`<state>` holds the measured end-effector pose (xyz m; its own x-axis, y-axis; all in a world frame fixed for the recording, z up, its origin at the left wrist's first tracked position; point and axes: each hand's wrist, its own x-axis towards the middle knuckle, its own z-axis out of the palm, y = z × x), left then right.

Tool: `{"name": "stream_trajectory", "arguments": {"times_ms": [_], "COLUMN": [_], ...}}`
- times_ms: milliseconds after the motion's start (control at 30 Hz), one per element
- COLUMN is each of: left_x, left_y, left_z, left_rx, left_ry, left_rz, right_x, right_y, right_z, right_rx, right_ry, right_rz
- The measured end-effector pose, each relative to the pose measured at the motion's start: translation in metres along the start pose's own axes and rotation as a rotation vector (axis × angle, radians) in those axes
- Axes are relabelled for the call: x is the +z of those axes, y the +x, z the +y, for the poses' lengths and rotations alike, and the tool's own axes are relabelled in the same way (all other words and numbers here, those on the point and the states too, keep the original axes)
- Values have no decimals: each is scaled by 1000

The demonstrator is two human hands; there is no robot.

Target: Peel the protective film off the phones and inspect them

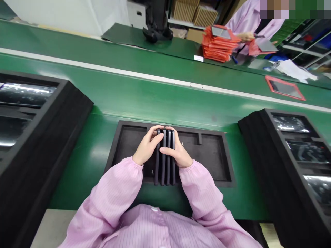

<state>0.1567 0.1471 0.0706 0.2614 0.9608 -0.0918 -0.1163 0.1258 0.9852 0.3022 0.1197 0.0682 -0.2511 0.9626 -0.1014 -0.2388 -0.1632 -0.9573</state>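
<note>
Black slabs (168,168) are the work at this green table (111,93), where a left foam stack (57,137) and a right foam stack (269,172) (shiny pieces in their top compartments) flank a foam tray (213,158). Over the tray's middle stand the four slabs, on edge. Left hand (148,146) and right hand (179,151) — both half-curled — clasp the row from either side. Gathering looks done; none lies flat in the tray's visible compartments — filling or emptying, I cannot tell.

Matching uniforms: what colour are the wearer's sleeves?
Light pink, finely striped sleeves, clearest in the head view.
</note>
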Motion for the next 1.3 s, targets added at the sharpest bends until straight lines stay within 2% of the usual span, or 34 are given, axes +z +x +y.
{"name": "stream_trajectory", "arguments": {"times_ms": [100,200,333,400,500,600,700,833,1000,1300], "left_x": [-4,-11,-18,-15,-5,2,0,-10,-10,-11], "left_y": [-1,-3,-4,-4,-4,-2,-1,-1,-3,-1], "left_z": [-1,-6,-12,-11,-8,-6,-8,-10,-8,-8], "left_rx": [19,-28,-55,-35,25,87,94,54,79,69], "left_ry": [11,-55,-108,-111,-87,-36,-86,-216,-225,-210], "left_rz": [41,122,177,141,82,76,52,-59,-26,-61], "right_x": [0,-2,-2,1,8,12,10,2,-2,3], "right_y": [-2,-5,-8,-7,-4,-1,-1,-1,-1,-2], "right_z": [1,2,4,4,4,4,5,9,10,3], "right_rx": [-6,-20,-23,-22,-46,-87,-137,-145,-186,-124], "right_ry": [-29,43,47,18,-26,-117,-163,-113,-127,-127], "right_rz": [26,27,134,162,126,104,86,38,88,12]}}
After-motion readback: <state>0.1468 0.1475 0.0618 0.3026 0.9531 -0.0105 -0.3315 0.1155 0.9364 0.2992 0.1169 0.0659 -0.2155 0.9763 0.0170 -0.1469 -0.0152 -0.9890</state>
